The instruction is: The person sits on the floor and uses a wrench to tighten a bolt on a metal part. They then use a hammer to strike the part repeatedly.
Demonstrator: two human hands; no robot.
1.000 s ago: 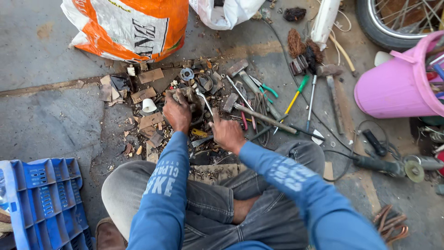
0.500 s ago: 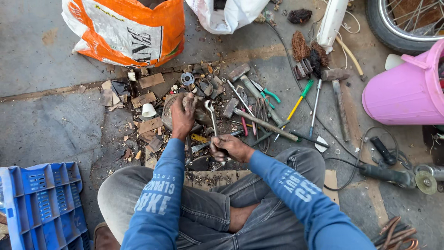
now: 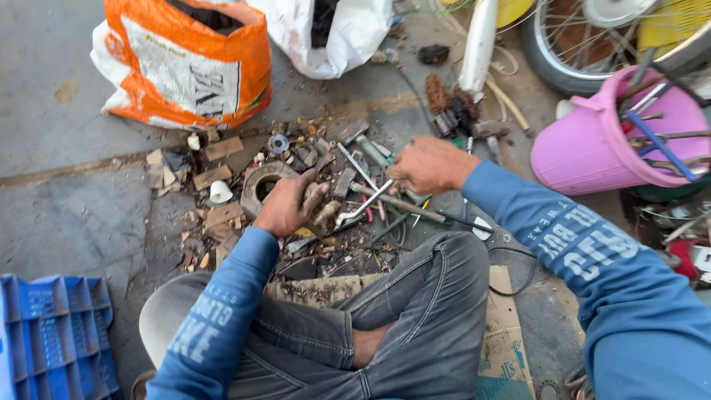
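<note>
— Where are the hands?

— Both are out over the scrap heap on the concrete floor (image 3: 67, 215). The left hand (image 3: 285, 211) rests palm down on the pile, fingers curled loosely over a stubby metal piece (image 3: 326, 215); I cannot tell whether it truly grips it. Just beyond its knuckles lies a thick metal ring (image 3: 255, 185), flat on the floor.

— And the right hand?

— The right hand (image 3: 426, 164) is raised a little above the tools, fingers drawn together into a fist, seemingly pinched on the upper end of a spanner (image 3: 363, 206) (the contact itself is hidden under the fingers).

— Which way does that spanner run?

— Its long axis is a diagonal: the far end goes up to the right hand, the open jaw end points down-left, toward the left hand, ending just beside the stubby piece. A long rod-like tool (image 3: 404, 206) crosses under it, running from the upper left down to the right.

— What else is around?

— An orange sack (image 3: 185, 67) and a white bag (image 3: 348, 37) beyond the heap, a pink bucket (image 3: 592, 148) full of rods on the right near a spoked wheel (image 3: 585, 44), a blue crate (image 3: 52, 341) at lower left. The person sits cross-legged on flattened cardboard (image 3: 503, 348).
</note>
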